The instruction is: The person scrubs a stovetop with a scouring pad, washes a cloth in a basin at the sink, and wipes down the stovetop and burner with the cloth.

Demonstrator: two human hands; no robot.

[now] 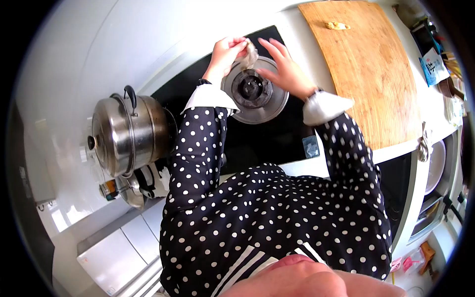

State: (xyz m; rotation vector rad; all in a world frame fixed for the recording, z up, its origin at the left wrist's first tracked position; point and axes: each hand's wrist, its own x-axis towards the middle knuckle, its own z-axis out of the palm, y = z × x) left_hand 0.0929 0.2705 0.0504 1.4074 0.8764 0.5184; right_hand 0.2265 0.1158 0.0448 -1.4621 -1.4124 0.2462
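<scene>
Over the black glass hob, my left hand is closed, pinching a crumpled greyish-white cloth or wipe between thumb and fingers. The cloth hangs above the upper edge of the round gas burner. To the right of the cloth, my right hand has its fingers spread and holds nothing. It hovers above the right side of the burner's metal ring.
A large steel pot stands at the left. On the right lies a wooden board with a small yellowish piece near its top. Beyond it are a blue-and-white packet and a pale basin.
</scene>
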